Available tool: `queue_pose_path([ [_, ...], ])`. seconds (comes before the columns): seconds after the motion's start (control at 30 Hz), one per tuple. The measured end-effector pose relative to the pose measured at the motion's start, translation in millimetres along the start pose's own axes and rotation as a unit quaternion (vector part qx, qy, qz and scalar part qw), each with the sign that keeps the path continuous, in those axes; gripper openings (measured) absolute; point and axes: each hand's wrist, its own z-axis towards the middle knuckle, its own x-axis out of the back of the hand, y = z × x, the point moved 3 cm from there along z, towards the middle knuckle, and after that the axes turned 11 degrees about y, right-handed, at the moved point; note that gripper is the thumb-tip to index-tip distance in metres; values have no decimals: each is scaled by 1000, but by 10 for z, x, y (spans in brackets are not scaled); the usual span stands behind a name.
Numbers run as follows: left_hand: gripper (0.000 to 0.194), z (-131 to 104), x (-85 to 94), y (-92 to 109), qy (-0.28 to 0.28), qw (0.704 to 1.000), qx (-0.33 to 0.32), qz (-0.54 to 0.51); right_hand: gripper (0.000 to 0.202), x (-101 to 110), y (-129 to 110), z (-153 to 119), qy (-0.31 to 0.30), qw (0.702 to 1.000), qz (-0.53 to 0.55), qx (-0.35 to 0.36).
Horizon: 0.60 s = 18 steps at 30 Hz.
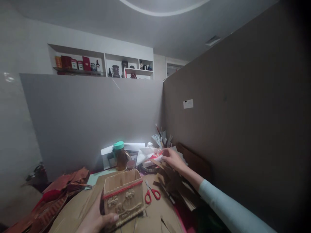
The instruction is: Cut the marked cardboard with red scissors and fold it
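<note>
steadily, the left hand (97, 219) grips the cardboard box (123, 196); keep it level while the right hand (171, 158) pinches the red-and-white packet (155, 158) cleanly.

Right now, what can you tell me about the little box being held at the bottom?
The cardboard box is small, tan and open-topped. A red cord runs along its front just below the rim, and pale twine shaped like flowers and stems decorates the front, with a twisted rope along the bottom edge. It sits slightly tilted above the brown work surface, gripped from the lower left by the left hand, thumb on its front.
</note>
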Motion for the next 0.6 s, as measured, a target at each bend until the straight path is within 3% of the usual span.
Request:
queue_pose_path([
  [0.2,114,4,4,-73,-15,1000,13,-14,24,-198,-266,-425,-188,977,96,28],
  [0.3,106,7,16,-73,-7,1000,-7,-8,30,-271,-479,-704,-252,957,132,52],
  [0.43,92,3,5,-54,-13,999,-38,-3,60,-281,-738,-988,-275,946,136,101],
  [0.5,93,-7,-12,-47,-11,999,-48,3,51,-277,-814,-1060,-263,949,114,128],
  [0.6,97,-44,-50,-31,-14,998,-58,10,13,-304,-846,-1085,-243,955,62,158],
])
